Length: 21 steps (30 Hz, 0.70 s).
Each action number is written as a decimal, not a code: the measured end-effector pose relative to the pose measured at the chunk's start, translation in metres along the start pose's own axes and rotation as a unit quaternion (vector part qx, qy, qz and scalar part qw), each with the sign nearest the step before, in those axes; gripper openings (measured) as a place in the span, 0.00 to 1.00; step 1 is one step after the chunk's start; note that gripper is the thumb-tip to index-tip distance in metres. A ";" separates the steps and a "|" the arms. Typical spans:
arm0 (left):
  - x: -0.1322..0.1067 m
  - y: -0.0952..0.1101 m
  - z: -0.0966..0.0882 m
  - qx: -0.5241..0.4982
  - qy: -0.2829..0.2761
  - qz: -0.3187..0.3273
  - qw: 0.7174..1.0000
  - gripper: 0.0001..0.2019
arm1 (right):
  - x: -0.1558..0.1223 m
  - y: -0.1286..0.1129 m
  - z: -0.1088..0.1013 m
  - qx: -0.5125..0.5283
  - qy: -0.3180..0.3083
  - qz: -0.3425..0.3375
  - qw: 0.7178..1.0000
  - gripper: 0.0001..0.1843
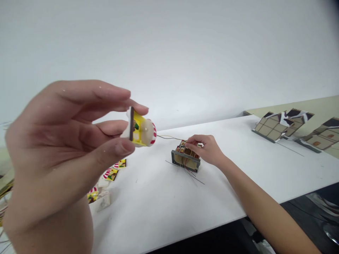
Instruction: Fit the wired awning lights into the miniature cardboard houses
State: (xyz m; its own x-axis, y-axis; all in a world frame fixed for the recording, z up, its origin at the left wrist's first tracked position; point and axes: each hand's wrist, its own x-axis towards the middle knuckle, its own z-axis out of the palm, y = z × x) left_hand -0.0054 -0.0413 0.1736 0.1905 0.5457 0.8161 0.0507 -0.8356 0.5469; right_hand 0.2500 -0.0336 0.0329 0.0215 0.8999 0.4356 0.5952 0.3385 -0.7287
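My left hand [66, 148] is raised close to the camera and pinches a small yellow and white piece with a red-striped round end [141, 131] between thumb and fingers. My right hand [208, 150] reaches out over the white table [238, 169] and rests its closed fingers on the top of a small brown model house with a grey base [185, 157]. Thin dark wires [190, 174] trail from this house across the table, and one runs toward the held piece.
Several more yellow, red-striped pieces [111, 173] lie on the table at the left, below my left hand. Three finished paper houses [283, 124] stand at the far right. A white wall rises behind the table. The table's front edge drops to a dark floor at lower right.
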 end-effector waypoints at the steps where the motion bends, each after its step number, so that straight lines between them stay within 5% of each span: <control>1: 0.000 -0.003 -0.001 0.010 -0.017 0.017 1.000 0.22 | 0.000 0.000 0.001 -0.002 -0.008 0.003 1.000 0.06; 4: -0.002 -0.010 -0.004 0.013 -0.044 0.056 0.997 0.23 | 0.000 0.001 0.004 -0.008 -0.030 -0.005 1.000 0.06; 14: 0.002 -0.004 0.005 -0.013 -0.118 0.011 0.993 0.21 | -0.004 0.000 0.006 -0.037 -0.052 0.008 0.998 0.03; 21: 0.001 -0.015 0.012 0.007 -0.184 0.061 0.981 0.23 | -0.004 -0.008 0.004 -0.087 -0.068 0.052 0.993 0.04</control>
State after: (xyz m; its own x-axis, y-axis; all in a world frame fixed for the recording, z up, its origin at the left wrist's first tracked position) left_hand 0.0055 -0.0292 0.1643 0.5366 0.3837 0.7515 0.0186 -0.8958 0.4441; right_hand 0.2417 -0.0387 0.0346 -0.0109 0.9601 0.2795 0.7249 0.2001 -0.6591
